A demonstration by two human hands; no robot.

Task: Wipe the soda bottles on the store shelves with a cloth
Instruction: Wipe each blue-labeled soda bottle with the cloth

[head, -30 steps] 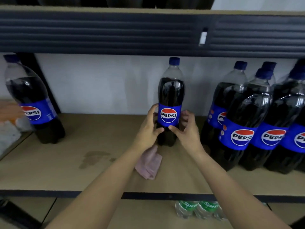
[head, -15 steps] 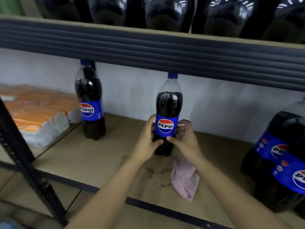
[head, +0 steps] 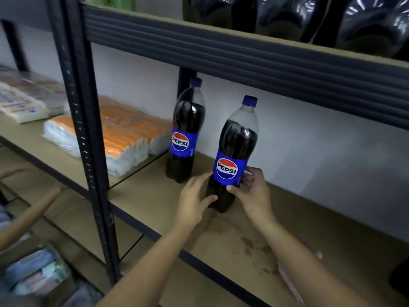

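A Pepsi bottle (head: 238, 149) with a blue cap and blue label stands on the wooden shelf (head: 321, 222). My left hand (head: 194, 198) wraps its lower left side and my right hand (head: 254, 193) grips its right side at the label. A second Pepsi bottle (head: 187, 131) stands just to the left, near the dark upright behind it. The pink cloth (head: 290, 282) lies on the shelf under my right forearm, mostly hidden, and neither hand touches it.
A black metal upright (head: 86, 134) divides the shelving at left. Orange and white packs (head: 124, 138) lie on the neighbouring shelf. Dark bottles (head: 287, 16) fill the shelf above. Another person's forearm (head: 24, 220) reaches in at lower left. Stains (head: 254, 247) mark the shelf board.
The view has swung left and the bottle, held in both hands, has moved left along the shelf towards the second bottle. The cloth now lies behind my right forearm.
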